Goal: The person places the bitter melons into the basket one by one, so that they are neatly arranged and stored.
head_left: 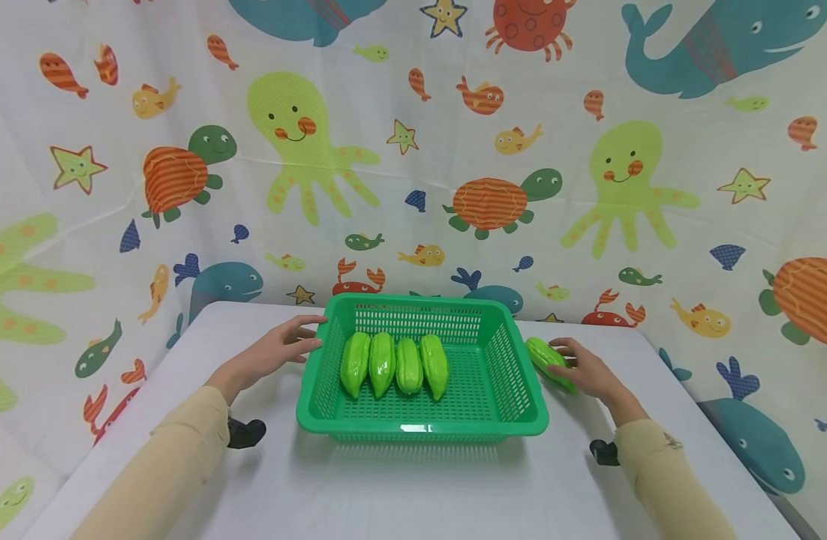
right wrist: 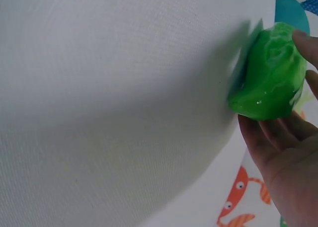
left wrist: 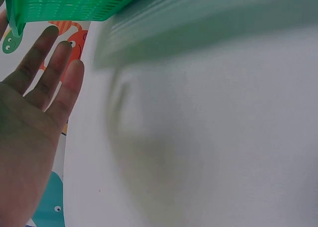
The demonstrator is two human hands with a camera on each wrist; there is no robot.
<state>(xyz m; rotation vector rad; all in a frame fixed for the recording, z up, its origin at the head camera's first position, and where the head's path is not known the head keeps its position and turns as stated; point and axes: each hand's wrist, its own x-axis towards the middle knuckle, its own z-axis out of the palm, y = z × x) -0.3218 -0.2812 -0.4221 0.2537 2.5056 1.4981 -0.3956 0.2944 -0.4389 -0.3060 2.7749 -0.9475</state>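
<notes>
A green plastic basket (head_left: 423,429) with slotted walls stands mid-table. Several ridged green fruits (head_left: 382,364), elongated with pointed ends, lie side by side in its left half. My left hand (head_left: 278,351) is at the basket's left side, fingertips at the rim; in the left wrist view its fingers (left wrist: 52,78) are spread and fairly straight. To the right of the basket, outside it, another ridged green fruit (head_left: 540,352) lies slanted on the table. My right hand (head_left: 587,369) holds this fruit (right wrist: 273,73) between thumb and fingers, which hide part of it.
The white tabletop (head_left: 413,495) extends in front of the basket and to both sides. Behind it hangs a curtain (head_left: 400,202) printed with sea animals. A dark strap piece (head_left: 246,433) shows at the left wrist, another (head_left: 604,452) at the right.
</notes>
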